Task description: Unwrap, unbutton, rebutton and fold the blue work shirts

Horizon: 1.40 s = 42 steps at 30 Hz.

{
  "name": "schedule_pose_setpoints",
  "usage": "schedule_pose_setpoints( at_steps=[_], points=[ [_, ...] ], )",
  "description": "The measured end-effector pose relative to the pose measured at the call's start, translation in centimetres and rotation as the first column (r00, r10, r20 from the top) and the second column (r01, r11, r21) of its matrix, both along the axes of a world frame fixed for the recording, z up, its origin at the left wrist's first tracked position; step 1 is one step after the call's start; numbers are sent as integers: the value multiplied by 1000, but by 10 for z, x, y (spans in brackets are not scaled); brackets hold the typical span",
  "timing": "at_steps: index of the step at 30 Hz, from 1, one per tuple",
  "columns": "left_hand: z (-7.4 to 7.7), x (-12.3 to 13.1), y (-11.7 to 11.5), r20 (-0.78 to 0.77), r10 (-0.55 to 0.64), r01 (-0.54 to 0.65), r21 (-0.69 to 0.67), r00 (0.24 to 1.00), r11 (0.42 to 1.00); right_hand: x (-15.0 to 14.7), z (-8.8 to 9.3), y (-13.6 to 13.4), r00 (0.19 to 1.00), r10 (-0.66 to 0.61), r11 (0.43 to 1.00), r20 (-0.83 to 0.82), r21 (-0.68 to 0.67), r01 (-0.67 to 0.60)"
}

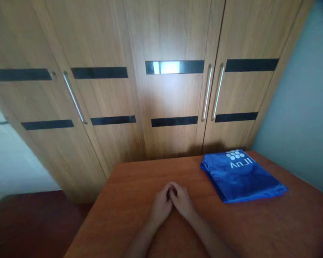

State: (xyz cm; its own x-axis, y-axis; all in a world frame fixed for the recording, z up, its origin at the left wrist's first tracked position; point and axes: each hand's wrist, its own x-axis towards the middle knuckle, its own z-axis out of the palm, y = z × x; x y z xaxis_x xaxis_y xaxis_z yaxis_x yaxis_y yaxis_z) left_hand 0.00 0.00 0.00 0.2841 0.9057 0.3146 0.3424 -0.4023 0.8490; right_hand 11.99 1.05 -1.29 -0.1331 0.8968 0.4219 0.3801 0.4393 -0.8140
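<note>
My left hand point(162, 203) and my right hand point(182, 201) rest together on the reddish-brown wooden table point(129, 200). They meet at the fingers and thumbs, with the fingers curled inward and a small dark gap between them. Both hands look closed, and no object shows in either one. To the right of my hands, and apart from them, lies a folded blue cloth or bag point(242, 181) with a smooth sheen. White dots and white letters, seen mirrored, are printed near its far edge.
A wooden wardrobe point(174, 96) with dark strips and long metal handles point(207, 93) stands behind the table. A pale wall point(298, 118) runs along the right. At the left are a dark red floor point(37, 222) and a white surface point(13, 161).
</note>
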Motion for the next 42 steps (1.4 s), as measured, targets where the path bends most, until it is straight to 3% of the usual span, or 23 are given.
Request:
schedule_pose_setpoints(
  at_steps=[12, 42],
  points=[
    [12, 1, -5, 19, -4, 4, -35, 1000, 999, -1, 6, -2, 1000, 4, 1000, -18, -12, -4],
    [8, 1, -3, -30, 32, -33, -40, 999, 999, 0, 2, 0, 1000, 12, 1000, -17, 19, -12]
  ],
)
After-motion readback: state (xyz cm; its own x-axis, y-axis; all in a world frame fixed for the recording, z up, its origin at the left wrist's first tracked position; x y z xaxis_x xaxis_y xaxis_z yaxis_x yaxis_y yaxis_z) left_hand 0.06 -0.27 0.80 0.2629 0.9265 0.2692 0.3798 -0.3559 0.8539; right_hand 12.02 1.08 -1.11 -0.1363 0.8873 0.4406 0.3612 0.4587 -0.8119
